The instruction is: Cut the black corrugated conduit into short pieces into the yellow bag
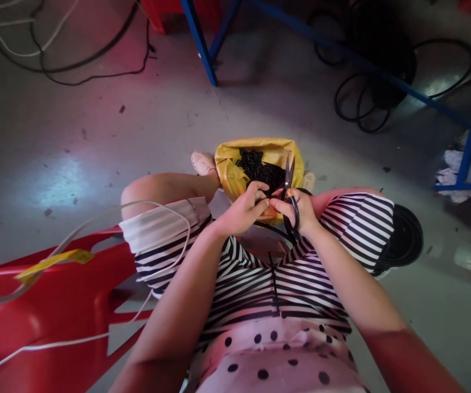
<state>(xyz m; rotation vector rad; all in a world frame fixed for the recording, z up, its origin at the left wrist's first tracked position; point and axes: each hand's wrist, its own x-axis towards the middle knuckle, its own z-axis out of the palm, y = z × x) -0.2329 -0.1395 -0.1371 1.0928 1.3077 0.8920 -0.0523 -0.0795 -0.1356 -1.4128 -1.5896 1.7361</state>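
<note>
Here's the right hand (303,212) gripping black-handled metal scissors (289,180), blades pointing to the far side — likely leaving its thumb free to meet the left hand (241,212). That left hand curls its fingers in close; whether they pinch anything, I can't tell. Just below, a yellow open-mouthed bag (227,165) of small black pieces (255,164) sits between the beige shoes (201,162) — probably for easy reach.
</note>
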